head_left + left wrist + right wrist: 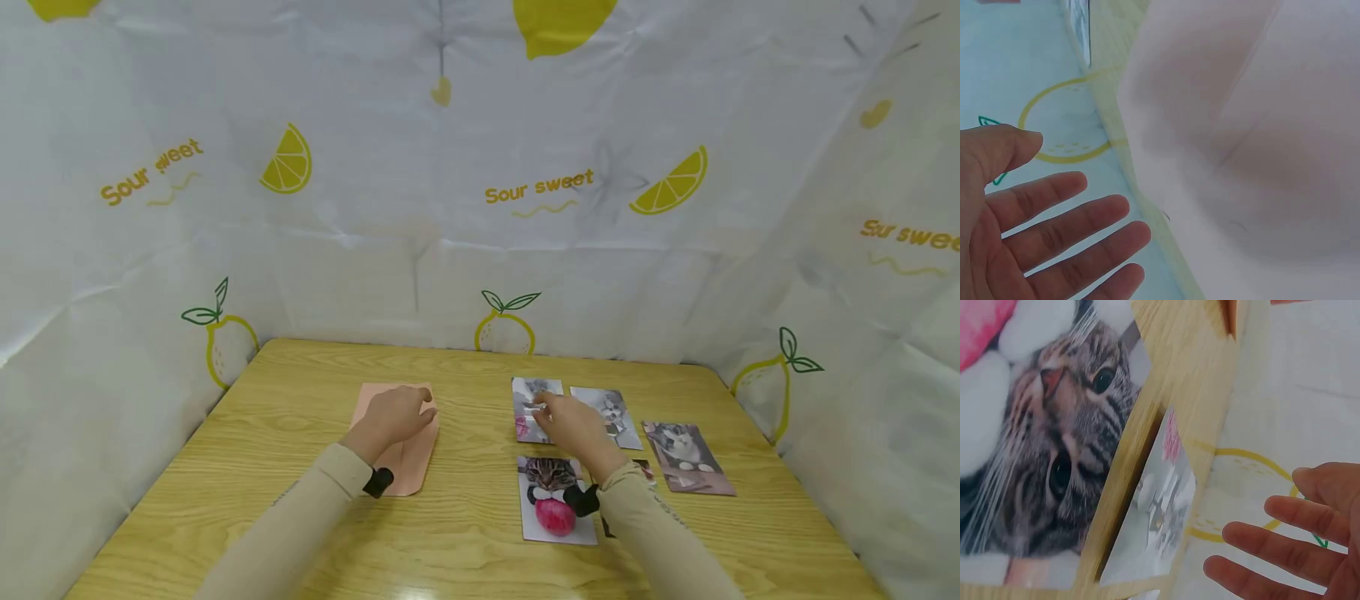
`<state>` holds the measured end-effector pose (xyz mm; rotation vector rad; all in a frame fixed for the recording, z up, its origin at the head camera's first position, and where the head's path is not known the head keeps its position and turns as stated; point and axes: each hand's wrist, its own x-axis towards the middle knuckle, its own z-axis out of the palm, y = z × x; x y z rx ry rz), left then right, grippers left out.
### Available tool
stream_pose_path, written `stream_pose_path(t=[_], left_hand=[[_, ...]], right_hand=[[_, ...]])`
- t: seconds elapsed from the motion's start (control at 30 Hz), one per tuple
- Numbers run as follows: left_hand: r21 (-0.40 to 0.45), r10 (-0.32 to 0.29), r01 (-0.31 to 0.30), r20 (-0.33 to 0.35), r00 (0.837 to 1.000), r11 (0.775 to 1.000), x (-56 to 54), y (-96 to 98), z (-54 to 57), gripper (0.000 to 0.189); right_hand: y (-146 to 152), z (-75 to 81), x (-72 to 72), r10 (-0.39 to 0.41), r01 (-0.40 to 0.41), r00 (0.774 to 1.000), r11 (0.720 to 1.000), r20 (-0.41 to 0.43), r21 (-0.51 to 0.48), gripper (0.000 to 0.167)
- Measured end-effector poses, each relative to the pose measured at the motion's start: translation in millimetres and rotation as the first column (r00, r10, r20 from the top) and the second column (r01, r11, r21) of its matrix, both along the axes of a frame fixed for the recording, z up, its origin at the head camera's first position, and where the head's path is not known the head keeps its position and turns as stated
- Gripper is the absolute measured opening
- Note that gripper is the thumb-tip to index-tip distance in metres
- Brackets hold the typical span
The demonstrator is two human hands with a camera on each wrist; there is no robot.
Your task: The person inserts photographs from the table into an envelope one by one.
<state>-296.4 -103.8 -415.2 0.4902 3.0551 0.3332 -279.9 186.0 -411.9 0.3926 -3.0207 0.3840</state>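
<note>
My left hand (393,415) is over a salmon-pink paper envelope (408,471). In the left wrist view its fingers are spread and hold nothing, with the pale envelope (1241,206) beside them. My right hand (576,427) hovers near a greyish cat photo card (528,427), partly covering it in the head view. Nothing is between its loosely extended fingers (1285,550). Below lies a card of a tabby cat with a pink ball (551,508). Another greyish card (611,408) lies just behind the right hand. My right wrist hides most of a further card (647,472).
A card with a grey-and-white cat (686,454) lies slightly tilted at the right. The wooden table (300,383) is bordered by a white lemon-print cloth (420,250) at the back and sides.
</note>
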Motion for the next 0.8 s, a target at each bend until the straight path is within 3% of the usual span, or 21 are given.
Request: stream_pose_path(t=[0.23,0.47,0.63,0.8], left_hand=[[-0.001,0.009,-0.009,-0.011,1.0,1.0,-1.0,-20.7,4.0,0.033],[-0.015,0.031,-0.031,0.009,0.999,0.999,-1.6,-50.3,1.4,0.034],[0.015,0.032,-0.032,0.03,0.999,0.999,-0.2,-66.2,-0.8,0.041],[0.039,-0.024,0.022,0.065,0.998,0.999,0.3,-76.3,-8.8,0.049]], right_hand=[[31,3.9,2.9,-0.043,0.043,0.999,0.999,0.025,-0.005,0.032],[104,7.0,10.2,-0.078,0.082,0.994,0.995,0.074,-0.048,0.037],[158,-1.1,12.8,-0.11,0.12,0.988,0.988,0.104,-0.094,0.038],[197,-12.8,16.3,-0.07,0.087,0.988,0.989,0.138,-0.122,0.036]])
